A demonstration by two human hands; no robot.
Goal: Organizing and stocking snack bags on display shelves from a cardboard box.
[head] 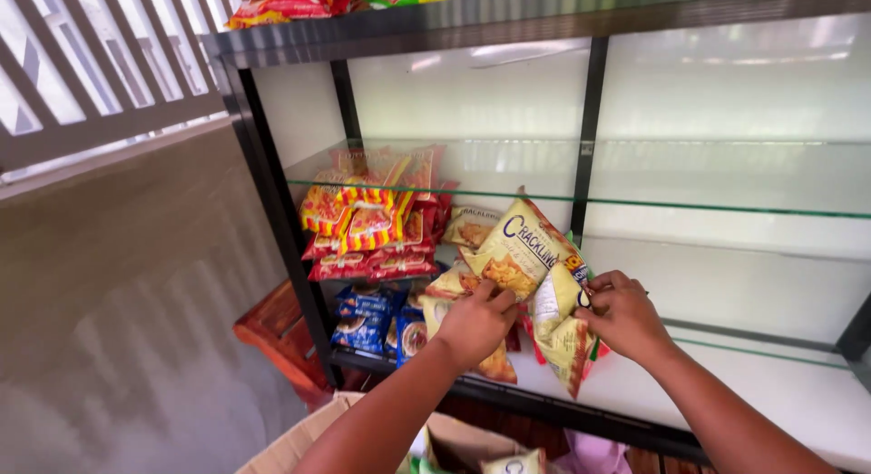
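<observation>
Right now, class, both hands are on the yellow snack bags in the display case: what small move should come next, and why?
Probably set the yellow snack bags upright on the white bottom shelf, against the stack to the left. The left hand and right hand both grip them, the bags lean unevenly, and the red snack packets already sit stacked, with bare shelf to the right.

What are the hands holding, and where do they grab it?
Both hands grip yellow snack bags: left hand at a bottom edge, right hand at a bag's top edge.
</observation>
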